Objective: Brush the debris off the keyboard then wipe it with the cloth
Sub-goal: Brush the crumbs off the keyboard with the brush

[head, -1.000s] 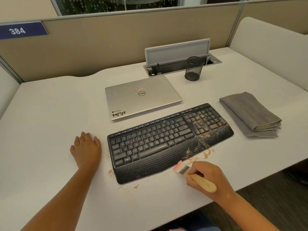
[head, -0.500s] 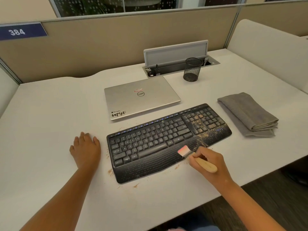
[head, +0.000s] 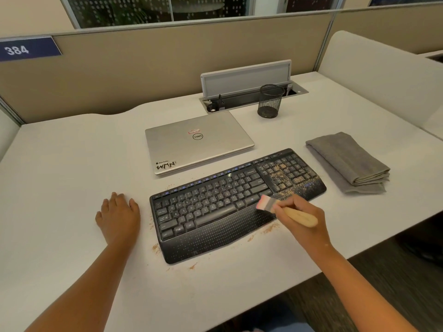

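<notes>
Right hand (head: pixel 302 218) is clamped on the brush (head: pixel 285 210), fingers wrapped round the pale wooden handle. Bristle end points far-left and sits on the keyboard (head: pixel 230 202), about where the main key block meets the palm rest, just left of the numpad.

Key relation: the remaining debris (head: pixel 291 178) lies far-right of the bristles, spread over the numpad and the right end of the palm rest. Keyboard's long axis runs near-left to far-right, so my read is the next strokes go along that axis toward the right end, then off the near edge. Some debris already lies on the desk (head: pixel 72 164) by the near edge.

Left hand (head: pixel 118 215) rests flat on the desk, fingers relaxed, just left of the keyboard, holding nothing.

Cloth (head: pixel 347 161) is folded, untouched, right of the keyboard's far-right end. Right hand is nearer to it. Wiping not yet begun.
</notes>
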A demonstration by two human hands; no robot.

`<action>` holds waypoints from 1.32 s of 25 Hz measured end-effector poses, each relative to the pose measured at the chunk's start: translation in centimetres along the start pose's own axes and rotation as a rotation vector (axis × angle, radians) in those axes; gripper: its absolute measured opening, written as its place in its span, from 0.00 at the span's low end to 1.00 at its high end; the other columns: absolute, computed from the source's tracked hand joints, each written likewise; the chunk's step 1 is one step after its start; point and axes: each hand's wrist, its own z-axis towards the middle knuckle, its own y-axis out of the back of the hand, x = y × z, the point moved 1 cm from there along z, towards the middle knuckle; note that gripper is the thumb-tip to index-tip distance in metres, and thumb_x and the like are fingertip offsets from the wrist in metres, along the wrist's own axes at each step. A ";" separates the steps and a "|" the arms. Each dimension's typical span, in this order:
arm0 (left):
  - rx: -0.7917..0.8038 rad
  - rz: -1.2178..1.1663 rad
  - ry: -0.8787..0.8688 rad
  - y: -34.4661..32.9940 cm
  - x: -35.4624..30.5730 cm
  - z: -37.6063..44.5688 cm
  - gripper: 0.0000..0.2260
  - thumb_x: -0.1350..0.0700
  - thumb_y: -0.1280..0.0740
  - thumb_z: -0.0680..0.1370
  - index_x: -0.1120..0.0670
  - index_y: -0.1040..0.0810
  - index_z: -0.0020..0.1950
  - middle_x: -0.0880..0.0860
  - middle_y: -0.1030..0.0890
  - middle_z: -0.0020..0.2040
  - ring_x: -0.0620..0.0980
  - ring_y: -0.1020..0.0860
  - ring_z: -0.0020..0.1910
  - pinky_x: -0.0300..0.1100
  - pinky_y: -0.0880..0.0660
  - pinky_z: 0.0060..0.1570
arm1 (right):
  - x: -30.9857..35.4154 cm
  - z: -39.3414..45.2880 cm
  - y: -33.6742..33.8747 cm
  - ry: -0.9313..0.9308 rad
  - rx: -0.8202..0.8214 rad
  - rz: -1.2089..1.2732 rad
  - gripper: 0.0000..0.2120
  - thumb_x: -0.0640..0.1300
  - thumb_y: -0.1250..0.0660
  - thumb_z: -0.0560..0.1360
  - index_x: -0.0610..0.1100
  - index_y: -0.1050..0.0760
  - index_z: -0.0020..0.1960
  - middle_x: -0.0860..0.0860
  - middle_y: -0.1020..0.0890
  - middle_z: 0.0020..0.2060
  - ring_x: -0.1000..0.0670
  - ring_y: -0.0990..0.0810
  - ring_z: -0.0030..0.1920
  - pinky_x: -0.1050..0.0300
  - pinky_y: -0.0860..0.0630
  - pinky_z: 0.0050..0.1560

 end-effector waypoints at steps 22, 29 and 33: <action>-0.051 0.016 -0.029 -0.7 0.2 0.0 0.17 0.57 0.42 0.79 0.68 0.29 0.62 0.68 0.27 0.63 0.68 0.32 0.65 0.63 0.37 0.62 | -1.2 1.1 1.0 -0.125 -0.023 0.053 0.04 0.39 0.28 0.72 0.40 0.22 0.43 0.51 0.18 0.37 0.59 0.22 0.35 0.68 0.26 0.32; -0.040 0.022 -0.043 -0.7 0.2 0.0 0.19 0.56 0.43 0.80 0.67 0.30 0.65 0.66 0.29 0.66 0.67 0.34 0.67 0.62 0.39 0.64 | -3.3 -1.3 2.7 -0.133 -0.030 -0.195 0.09 0.38 0.29 0.72 0.44 0.26 0.34 0.54 0.21 0.28 0.59 0.23 0.34 0.71 0.31 0.30; -0.051 0.009 -0.040 -0.6 0.1 -0.2 0.18 0.56 0.43 0.80 0.68 0.30 0.64 0.67 0.28 0.65 0.68 0.34 0.67 0.62 0.39 0.64 | -3.5 -1.5 3.4 -0.190 -0.061 -0.181 0.07 0.39 0.30 0.72 0.43 0.24 0.36 0.58 0.20 0.31 0.60 0.23 0.35 0.71 0.30 0.31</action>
